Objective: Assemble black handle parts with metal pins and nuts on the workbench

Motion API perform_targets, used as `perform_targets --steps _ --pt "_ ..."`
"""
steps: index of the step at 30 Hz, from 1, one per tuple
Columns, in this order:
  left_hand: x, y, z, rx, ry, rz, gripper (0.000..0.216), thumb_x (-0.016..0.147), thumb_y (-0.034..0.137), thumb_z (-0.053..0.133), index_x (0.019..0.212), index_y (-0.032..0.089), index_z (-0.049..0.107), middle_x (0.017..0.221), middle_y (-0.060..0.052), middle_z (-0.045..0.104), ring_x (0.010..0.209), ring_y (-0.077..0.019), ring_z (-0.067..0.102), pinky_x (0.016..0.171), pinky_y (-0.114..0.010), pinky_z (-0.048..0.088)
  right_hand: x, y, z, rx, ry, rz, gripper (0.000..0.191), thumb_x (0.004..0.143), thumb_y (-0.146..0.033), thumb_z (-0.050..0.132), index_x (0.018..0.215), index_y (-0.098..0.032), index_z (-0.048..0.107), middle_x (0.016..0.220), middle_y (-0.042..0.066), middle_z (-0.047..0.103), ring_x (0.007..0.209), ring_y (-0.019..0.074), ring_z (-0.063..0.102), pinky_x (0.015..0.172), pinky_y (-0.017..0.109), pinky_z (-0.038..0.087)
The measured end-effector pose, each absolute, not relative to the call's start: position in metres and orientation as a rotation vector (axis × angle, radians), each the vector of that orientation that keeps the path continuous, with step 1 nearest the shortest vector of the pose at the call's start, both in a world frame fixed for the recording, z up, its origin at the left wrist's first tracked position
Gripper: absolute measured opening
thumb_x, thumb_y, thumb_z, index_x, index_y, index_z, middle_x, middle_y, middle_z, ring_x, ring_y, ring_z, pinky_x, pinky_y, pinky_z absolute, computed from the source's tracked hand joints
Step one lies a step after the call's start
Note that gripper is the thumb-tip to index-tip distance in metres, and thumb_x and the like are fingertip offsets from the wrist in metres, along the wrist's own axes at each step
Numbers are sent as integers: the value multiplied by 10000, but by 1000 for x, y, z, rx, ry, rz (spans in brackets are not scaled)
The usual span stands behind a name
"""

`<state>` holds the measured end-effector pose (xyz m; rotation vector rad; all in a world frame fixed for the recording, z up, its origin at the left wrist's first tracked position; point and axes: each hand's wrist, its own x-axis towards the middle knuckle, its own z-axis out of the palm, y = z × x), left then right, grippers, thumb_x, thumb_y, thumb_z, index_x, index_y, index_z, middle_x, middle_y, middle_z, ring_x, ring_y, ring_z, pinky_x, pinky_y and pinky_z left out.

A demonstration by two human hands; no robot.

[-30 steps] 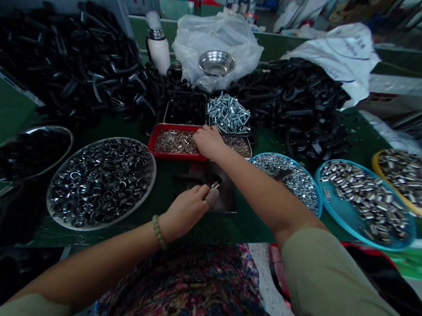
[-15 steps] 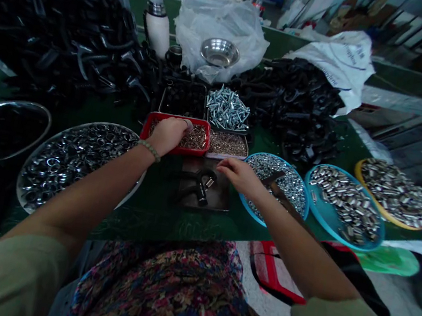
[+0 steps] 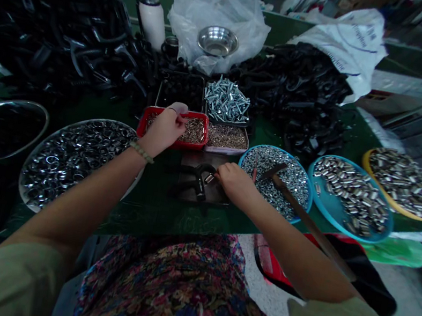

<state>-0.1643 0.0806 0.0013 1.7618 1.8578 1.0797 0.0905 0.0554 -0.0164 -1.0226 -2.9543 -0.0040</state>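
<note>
My left hand [image 3: 166, 127] is over the red tray [image 3: 140, 125] of thin copper-coloured pins [image 3: 194, 130], its fingers curled in a pinch. Whether a pin is between them is hidden. My right hand [image 3: 237, 184] is closed, fingertips beside a small shiny metal cylinder [image 3: 209, 178] at the black forked part [image 3: 200, 184]. What those fingertips pinch is too small to make out. The black part lies on a dark flat plate [image 3: 217, 198] in front of me.
A hammer [image 3: 290, 195] lies across the blue basin [image 3: 311, 197] of small metal pieces. Around stand a tray of bolts [image 3: 227, 101], a tray of small pieces [image 3: 227, 138], a basin of metal rings [image 3: 79, 162], a blue basin of cylinders [image 3: 347, 195] and black part heaps [image 3: 308, 93].
My right hand has moved down to the metal cylinder, and its fingers have closed. My left hand stays at the red tray, its fingers curled further in. The view has shifted slightly.
</note>
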Motion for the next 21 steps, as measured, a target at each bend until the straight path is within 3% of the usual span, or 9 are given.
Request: perform_targets --steps 3,5,10,13,21 --pt "-146 58 4 1518 1632 1163 419 783 108 563 1193 134 480 961 -68 640 819 -156 664 710 -275 544 89 54 -17 -1013 -2960 -56 165 950 -182 469 913 -117 616 869 106 633 851 238 573 748 325 406" --pt "-133 36 1 1429 1511 1152 465 802 161 579 1246 136 442 958 -71 661 807 -157 673 722 -290 556 87 56 -16 -1028 -2952 -9 172 952 -196 477 912 -115 623 860 110 642 847 233 581 747 325 408" --pt "-110 -6 -18 1385 1459 1054 475 875 191 499 1333 130 392 1012 -86 706 1020 -176 664 995 -368 471 84 59 -14 -1070 -2940 91 159 940 -205 515 920 -106 639 863 119 664 856 230 606 743 323 418" --pt "-102 -14 -26 1497 1536 999 500 891 158 452 1385 153 368 1105 -84 693 1115 -165 627 1065 -352 406 84 58 -13 -1088 -2948 93 150 934 -210 529 934 -106 636 883 118 665 879 235 614 755 321 425" --pt "-97 -15 -20 1950 1718 722 631 869 101 438 1459 223 251 1089 -81 650 941 -194 650 862 -334 508 85 56 -12 -1086 -2942 93 164 936 -223 522 938 -102 633 883 120 663 886 240 614 765 324 433"
